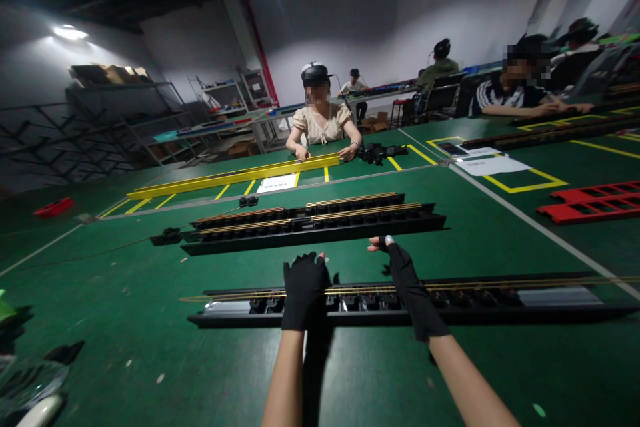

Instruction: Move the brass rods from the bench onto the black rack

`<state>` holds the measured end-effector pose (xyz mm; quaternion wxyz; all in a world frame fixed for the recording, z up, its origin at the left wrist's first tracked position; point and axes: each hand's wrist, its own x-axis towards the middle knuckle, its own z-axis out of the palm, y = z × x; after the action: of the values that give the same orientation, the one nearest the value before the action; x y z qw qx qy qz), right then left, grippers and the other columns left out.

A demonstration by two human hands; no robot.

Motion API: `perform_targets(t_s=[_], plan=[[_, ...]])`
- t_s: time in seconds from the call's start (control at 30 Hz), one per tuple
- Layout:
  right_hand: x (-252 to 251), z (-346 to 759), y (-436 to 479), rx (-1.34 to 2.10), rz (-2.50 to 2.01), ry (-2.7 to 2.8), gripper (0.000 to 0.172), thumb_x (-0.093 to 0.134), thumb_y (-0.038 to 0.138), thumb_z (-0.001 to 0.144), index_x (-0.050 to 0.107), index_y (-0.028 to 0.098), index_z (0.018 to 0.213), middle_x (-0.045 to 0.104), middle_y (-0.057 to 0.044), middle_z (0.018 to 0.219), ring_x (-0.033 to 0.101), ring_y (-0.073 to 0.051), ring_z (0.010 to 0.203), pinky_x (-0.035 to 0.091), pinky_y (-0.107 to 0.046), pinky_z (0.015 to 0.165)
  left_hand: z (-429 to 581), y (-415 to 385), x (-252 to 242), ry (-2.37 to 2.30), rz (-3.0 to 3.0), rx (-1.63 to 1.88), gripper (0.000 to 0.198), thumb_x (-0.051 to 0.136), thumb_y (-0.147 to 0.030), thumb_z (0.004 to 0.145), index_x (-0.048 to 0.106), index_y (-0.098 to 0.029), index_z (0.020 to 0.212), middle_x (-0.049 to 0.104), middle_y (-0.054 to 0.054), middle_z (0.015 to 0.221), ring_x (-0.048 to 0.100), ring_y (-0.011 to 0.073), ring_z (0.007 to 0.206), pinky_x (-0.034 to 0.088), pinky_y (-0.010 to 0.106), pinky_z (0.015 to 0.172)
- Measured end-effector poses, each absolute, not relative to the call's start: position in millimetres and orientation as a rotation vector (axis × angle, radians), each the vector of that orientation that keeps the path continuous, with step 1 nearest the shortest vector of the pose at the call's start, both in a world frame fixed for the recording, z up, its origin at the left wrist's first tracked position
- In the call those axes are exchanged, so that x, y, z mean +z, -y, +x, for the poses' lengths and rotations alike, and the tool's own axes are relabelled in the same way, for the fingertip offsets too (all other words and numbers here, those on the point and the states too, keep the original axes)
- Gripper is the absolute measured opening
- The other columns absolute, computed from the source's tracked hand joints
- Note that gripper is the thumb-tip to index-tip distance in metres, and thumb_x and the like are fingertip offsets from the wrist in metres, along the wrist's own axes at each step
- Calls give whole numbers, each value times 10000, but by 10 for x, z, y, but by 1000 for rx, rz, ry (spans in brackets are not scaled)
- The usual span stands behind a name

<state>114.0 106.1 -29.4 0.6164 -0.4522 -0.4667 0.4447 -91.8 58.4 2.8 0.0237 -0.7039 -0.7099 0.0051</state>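
Note:
A long black rail lies across the green table in front of me, with thin brass-coloured rods along it and a row of black parts inside. My left hand, in a black fingerless glove, is over its left half, knuckles up. Its fingers point forward and look slightly apart, though their undersides are hidden. My right hand, gloved alike, reaches across the same rail to the right. Its fingers stretch out beyond the far edge, bent leftward, with nothing visible in them. A small pale spot shows at one fingertip.
Farther off lie similar black rails with brass rods. A person across the table touches a long yellow rail. Red slotted frames lie at right, near a white paper sheet. Clear plastic sits at lower left.

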Motion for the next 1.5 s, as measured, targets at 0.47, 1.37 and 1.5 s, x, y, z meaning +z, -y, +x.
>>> perform_targets(t_s=[0.47, 1.37, 1.5], plan=[[-366, 1077, -1103, 1006, -1087, 1028, 658, 494, 852, 749, 699, 232, 833, 740, -72, 797, 684, -260, 820, 515, -466, 863, -1366, -444, -27, 2318, -1915, 105, 455, 403, -192, 952, 531, -276, 1381, 583, 135, 1380, 564, 330, 1203, 417, 645, 994], [-385, 1112, -1076, 1045, -1070, 1096, 525, 513, 672, 910, 671, 172, 919, 703, -20, 818, 661, -155, 754, 538, -385, 810, -1607, -404, -9, 2352, -1834, 117, 405, 340, -222, 987, 623, -249, 1276, 656, 137, 1265, 583, 327, 1175, 398, 672, 1000], [-357, 1108, -1069, 1045, -1067, 1078, 598, 504, 794, 815, 682, 225, 858, 730, -50, 795, 673, -215, 778, 540, -422, 816, -1565, -390, 10, 2364, -1839, 124, 401, 316, -243, 999, 656, -240, 1210, 684, 127, 1200, 614, 314, 1094, 395, 678, 995]])
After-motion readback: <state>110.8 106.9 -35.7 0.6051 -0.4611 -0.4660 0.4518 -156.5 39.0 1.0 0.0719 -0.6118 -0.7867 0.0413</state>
